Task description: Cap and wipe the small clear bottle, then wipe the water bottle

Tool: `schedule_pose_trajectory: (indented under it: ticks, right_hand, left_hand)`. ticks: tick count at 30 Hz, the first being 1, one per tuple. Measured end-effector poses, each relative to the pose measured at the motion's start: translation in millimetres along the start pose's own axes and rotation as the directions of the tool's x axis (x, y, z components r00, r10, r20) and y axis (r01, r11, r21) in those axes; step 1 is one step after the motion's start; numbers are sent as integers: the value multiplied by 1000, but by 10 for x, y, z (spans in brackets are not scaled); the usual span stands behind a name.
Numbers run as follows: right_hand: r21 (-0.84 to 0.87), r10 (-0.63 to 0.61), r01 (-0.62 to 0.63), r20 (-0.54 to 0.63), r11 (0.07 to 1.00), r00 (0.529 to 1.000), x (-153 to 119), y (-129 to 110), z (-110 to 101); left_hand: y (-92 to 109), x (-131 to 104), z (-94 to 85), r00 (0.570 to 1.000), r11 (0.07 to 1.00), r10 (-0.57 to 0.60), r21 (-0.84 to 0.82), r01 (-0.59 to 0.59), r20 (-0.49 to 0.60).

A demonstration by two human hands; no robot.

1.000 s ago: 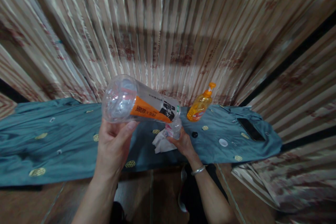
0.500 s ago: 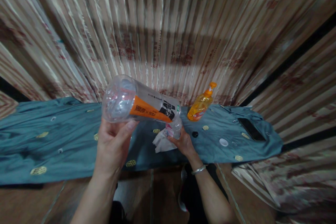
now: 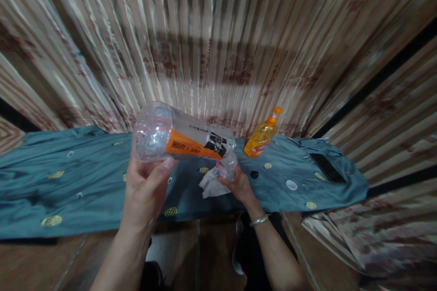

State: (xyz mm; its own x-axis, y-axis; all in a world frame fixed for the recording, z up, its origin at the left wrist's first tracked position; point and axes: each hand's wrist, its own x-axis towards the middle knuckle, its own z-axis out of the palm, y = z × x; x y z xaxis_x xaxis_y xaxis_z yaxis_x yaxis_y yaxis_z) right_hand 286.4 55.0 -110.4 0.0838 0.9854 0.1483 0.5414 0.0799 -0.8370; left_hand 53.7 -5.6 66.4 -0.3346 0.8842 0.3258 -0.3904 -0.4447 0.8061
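Observation:
My left hand (image 3: 146, 186) is closed round the base end of a large clear plastic bottle (image 3: 184, 120) with an orange and black label. The bottle is tipped, its neck pointing right and down. Its neck end meets the top of a smaller clear bottle (image 3: 229, 167), which my right hand (image 3: 240, 184) grips from the right. Where the two mouths meet is partly hidden. A white cloth or tissue (image 3: 213, 184) lies under and beside the smaller bottle. A silver bangle (image 3: 259, 220) circles my right wrist.
A yellow pump bottle with an orange top (image 3: 261, 136) stands behind my right hand. On the teal cloth-covered surface (image 3: 92, 168) lie a black cap (image 3: 254, 174), a white disc (image 3: 291, 185) and a dark phone (image 3: 327, 168). A patterned curtain (image 3: 221, 41) hangs behind.
The large bottle's base end has dropped slightly, so it lies a little nearer level. My right hand and the smaller bottle stay in place.

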Motion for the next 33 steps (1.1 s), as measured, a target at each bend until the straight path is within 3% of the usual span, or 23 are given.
schedule_pose_trajectory:
  ticks: [11, 33]
  right_hand:
    - [-15, 5, -5, 3, 1000, 1000, -8, -7, -6]
    - [-28, 11, -11, 13, 1000, 1000, -13, -30, -21]
  left_hand:
    - [29, 2, 6, 996, 998, -60, -38, 57, -71]
    - [-26, 20, -145, 999, 998, -46, -38, 46, 15]
